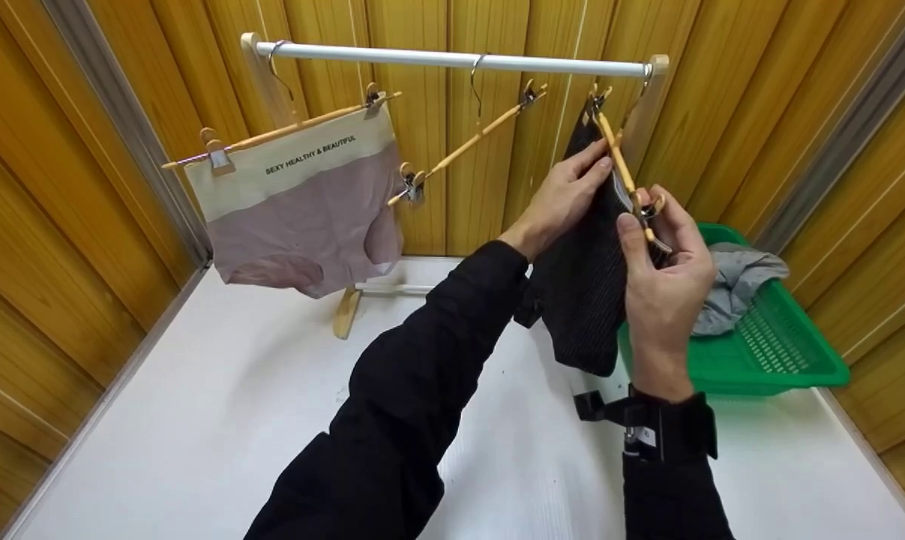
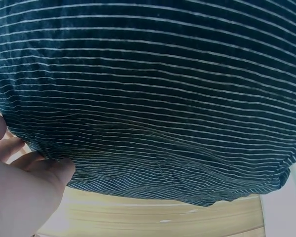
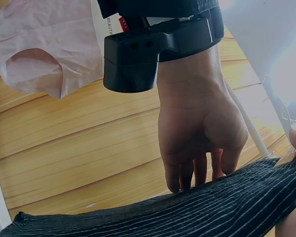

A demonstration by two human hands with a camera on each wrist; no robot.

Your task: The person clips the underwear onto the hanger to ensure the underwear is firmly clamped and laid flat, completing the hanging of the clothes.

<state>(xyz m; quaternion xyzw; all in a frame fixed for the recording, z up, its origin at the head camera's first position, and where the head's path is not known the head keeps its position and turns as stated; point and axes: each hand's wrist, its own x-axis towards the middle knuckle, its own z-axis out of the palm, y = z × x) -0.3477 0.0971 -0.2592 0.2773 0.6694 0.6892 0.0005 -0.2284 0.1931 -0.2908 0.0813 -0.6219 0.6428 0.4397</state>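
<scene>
A dark garment [image 1: 583,307] with thin white stripes hangs from the right-hand wooden clip hanger [image 1: 618,154]; its far corner sits at the far clip [image 1: 599,99]. My left hand [image 1: 558,201] pinches the garment's upper edge near the hanger's middle. At the near end, my right hand [image 1: 668,289] grips the garment's corner beside the near clip [image 1: 651,208], thumb on one side and fingers on the other. The left wrist view is mostly striped cloth [image 2: 153,98], with the left fingers at its edge. In the right wrist view the left hand [image 3: 202,123] reaches behind the cloth.
A white rail [image 1: 452,57] carries the hangers. Pale pink briefs [image 1: 302,217] with a cream waistband hang at left, and a bare clip hanger [image 1: 474,142] hangs mid-rail. A green basket [image 1: 812,360] at right holds grey cloth [image 1: 729,289]. Wood-plank walls [image 1: 70,247] enclose the white table [image 1: 220,420].
</scene>
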